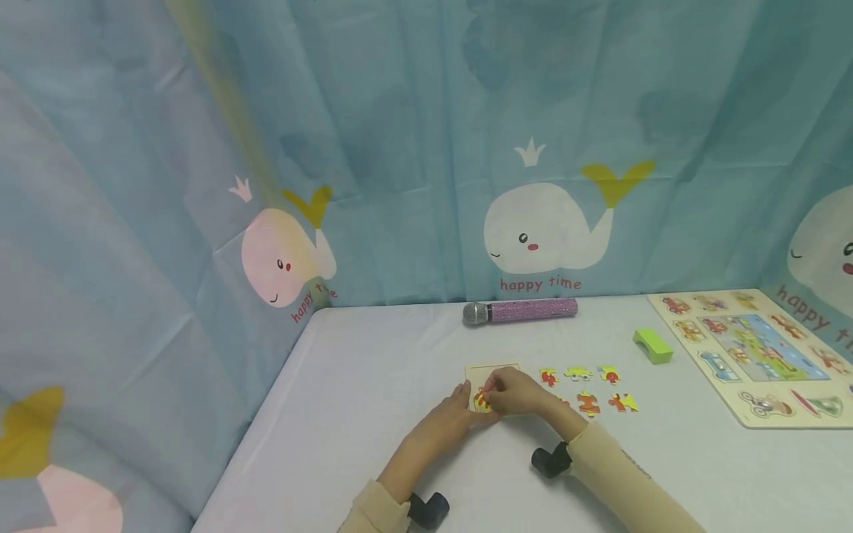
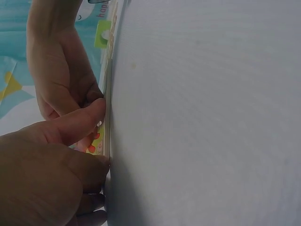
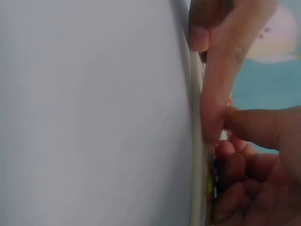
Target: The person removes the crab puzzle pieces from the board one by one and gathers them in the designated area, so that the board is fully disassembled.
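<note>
A small pale wooden puzzle board (image 1: 481, 372) lies on the white table. My left hand (image 1: 455, 416) grips it at the lower left, thumb along the near edge (image 2: 107, 141) and fingers at the left side. A yellow and red puzzle piece (image 1: 480, 403) sits in the board's near left corner. Over the board, my right hand (image 1: 518, 391) pinches at this piece with thumb and index finger, its other fingers curled. The right hand covers much of the board's right part. In the right wrist view, the left thumb (image 3: 218, 94) lies along the board's edge.
Several loose puzzle pieces (image 1: 589, 403) lie in two rows right of the board, one partly behind the right hand. A purple glittery microphone (image 1: 533, 310) lies at the back. A green arch block (image 1: 653, 346) and a large picture puzzle board (image 1: 726, 400) are on the right.
</note>
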Action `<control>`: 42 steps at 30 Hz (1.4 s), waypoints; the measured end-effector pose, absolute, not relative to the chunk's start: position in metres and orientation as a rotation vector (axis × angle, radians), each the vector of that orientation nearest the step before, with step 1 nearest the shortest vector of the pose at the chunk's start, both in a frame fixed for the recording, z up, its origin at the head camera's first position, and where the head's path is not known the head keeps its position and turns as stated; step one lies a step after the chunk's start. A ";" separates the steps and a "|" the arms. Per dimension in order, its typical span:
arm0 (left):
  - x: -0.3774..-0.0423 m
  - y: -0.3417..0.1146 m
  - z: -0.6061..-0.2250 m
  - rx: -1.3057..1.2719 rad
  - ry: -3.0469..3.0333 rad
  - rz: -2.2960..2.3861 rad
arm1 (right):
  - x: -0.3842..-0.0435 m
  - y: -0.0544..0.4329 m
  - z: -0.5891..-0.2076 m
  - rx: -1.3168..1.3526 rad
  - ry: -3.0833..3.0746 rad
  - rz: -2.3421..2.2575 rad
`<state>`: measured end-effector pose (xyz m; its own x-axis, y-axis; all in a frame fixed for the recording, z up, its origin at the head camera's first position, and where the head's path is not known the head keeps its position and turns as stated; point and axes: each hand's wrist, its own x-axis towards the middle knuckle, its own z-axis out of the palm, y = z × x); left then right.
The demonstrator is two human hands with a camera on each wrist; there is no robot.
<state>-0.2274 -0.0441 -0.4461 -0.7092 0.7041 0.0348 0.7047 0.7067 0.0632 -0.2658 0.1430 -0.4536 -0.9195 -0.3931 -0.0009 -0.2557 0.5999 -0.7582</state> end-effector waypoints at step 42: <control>-0.228 -0.040 -0.450 -1.059 -3.071 -0.384 | -0.191 0.247 -0.451 -0.092 2.693 -1.257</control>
